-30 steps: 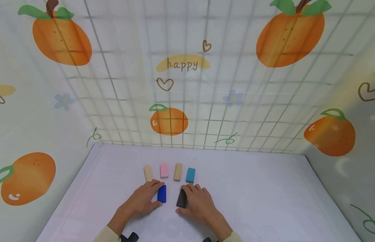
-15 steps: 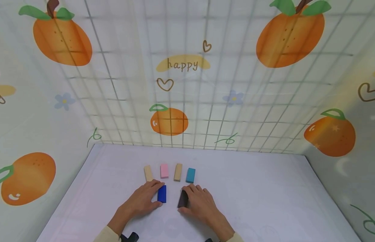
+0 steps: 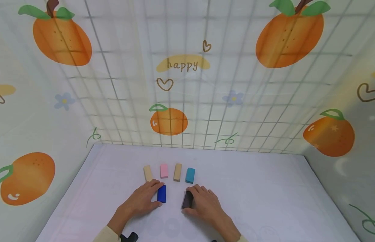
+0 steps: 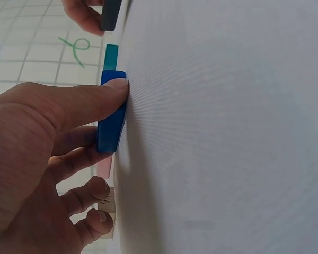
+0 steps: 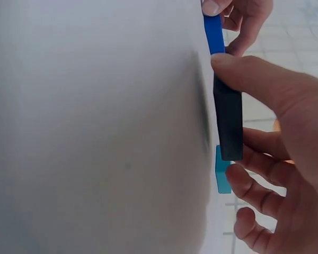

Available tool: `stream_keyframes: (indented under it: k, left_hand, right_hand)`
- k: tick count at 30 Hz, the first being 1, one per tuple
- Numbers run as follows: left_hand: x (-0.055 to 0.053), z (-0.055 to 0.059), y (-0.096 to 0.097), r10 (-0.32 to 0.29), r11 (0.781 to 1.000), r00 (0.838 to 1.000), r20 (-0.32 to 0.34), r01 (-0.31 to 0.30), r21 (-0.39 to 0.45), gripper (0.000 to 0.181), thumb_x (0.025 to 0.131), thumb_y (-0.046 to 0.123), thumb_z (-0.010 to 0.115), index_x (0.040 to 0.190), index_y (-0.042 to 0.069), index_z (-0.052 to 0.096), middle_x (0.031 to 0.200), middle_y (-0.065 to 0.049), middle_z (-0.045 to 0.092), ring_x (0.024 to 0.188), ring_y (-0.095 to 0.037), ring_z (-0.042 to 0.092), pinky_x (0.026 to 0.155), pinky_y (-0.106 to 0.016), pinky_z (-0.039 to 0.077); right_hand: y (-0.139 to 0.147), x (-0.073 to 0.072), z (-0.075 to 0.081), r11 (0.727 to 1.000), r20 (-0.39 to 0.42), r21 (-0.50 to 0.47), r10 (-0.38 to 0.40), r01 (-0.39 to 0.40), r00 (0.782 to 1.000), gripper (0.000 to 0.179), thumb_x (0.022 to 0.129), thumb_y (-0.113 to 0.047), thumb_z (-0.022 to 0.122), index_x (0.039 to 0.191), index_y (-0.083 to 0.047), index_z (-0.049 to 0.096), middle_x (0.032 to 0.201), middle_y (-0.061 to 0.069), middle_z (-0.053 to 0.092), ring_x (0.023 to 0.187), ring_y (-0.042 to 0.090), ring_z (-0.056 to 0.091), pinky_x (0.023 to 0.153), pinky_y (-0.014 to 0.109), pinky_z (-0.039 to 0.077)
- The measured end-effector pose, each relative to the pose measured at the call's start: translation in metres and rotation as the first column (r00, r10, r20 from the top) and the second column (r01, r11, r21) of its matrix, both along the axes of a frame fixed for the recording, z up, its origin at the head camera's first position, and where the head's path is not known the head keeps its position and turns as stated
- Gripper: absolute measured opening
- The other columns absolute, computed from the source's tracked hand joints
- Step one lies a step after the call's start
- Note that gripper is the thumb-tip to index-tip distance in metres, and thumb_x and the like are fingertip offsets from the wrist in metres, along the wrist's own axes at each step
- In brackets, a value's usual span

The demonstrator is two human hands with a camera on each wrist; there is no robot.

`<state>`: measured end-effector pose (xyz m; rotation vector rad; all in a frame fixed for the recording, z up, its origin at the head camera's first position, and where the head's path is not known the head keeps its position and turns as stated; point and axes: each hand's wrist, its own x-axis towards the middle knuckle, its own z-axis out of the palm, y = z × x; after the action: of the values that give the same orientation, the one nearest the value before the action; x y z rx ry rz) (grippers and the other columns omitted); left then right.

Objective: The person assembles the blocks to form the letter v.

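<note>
At the table (image 3: pixel 266 188), the right hand (image 3: pixel 207 204) pinches a black block (image 3: pixel 188 200).

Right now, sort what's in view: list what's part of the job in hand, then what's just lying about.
Part of the job:
Blue block, pinched by the left hand
Black block, pinched by the right hand

Apparently lying about, not held:
Left plain block
Pink block
Right plain block, between pink and teal
Teal block

Downward head, close wrist views share blue block (image 3: pixel 162 194).
</note>
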<state>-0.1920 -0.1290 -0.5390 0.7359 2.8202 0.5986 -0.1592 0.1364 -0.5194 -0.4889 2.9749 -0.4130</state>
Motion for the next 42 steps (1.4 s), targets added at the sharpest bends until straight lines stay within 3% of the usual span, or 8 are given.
stream_keyframes:
  k: [6,17,30,42]
  left_hand:
    - [0.000,0.000,0.000,0.001,1.000,1.000,0.010,-0.001,0.016,0.069,0.089,0.033,0.078,0.148,0.014,0.050,0.143,-0.003,0.052,0.130,-0.026,0.051,0.106,-0.049,0.044]
    - [0.001,0.001,0.000,0.005,1.000,1.000,0.008,-0.005,0.021,0.069,0.089,0.034,0.078,0.149,0.014,0.050,0.144,-0.004,0.051,0.132,-0.026,0.050,0.107,-0.050,0.043]
    - [0.002,0.002,0.001,0.003,1.000,1.000,0.001,-0.003,0.026,0.068,0.090,0.033,0.077,0.149,0.013,0.049,0.145,-0.004,0.050,0.132,-0.026,0.049,0.108,-0.050,0.042]
    - [0.003,0.002,0.000,-0.005,1.000,1.000,0.008,0.005,0.017,0.068,0.089,0.033,0.078,0.148,0.013,0.050,0.144,-0.004,0.051,0.131,-0.026,0.050,0.107,-0.049,0.043]
  right_hand:
    - [0.008,0.005,0.001,1.000,-0.008,-0.004,-0.014,0.014,1.000,0.073,0.074,-0.054,0.086,0.129,-0.013,0.063,0.118,0.005,0.062,0.094,0.020,0.054,0.083,0.045,0.050]
    - [0.035,0.018,0.005,0.999,-0.071,-0.017,-0.043,0.042,0.997,0.068,0.073,-0.050,0.087,0.126,-0.014,0.064,0.119,0.003,0.062,0.099,0.020,0.058,0.080,0.043,0.049]
    - [0.054,0.029,-0.001,0.998,-0.099,0.003,-0.062,0.063,0.993,0.067,0.071,-0.050,0.089,0.123,-0.014,0.065,0.114,0.002,0.063,0.097,0.020,0.061,0.076,0.042,0.050]
    - [0.064,0.044,-0.002,0.997,-0.101,0.003,-0.074,0.074,0.992,0.065,0.071,-0.050,0.088,0.121,-0.016,0.064,0.113,-0.001,0.063,0.097,0.018,0.061,0.082,0.045,0.051]
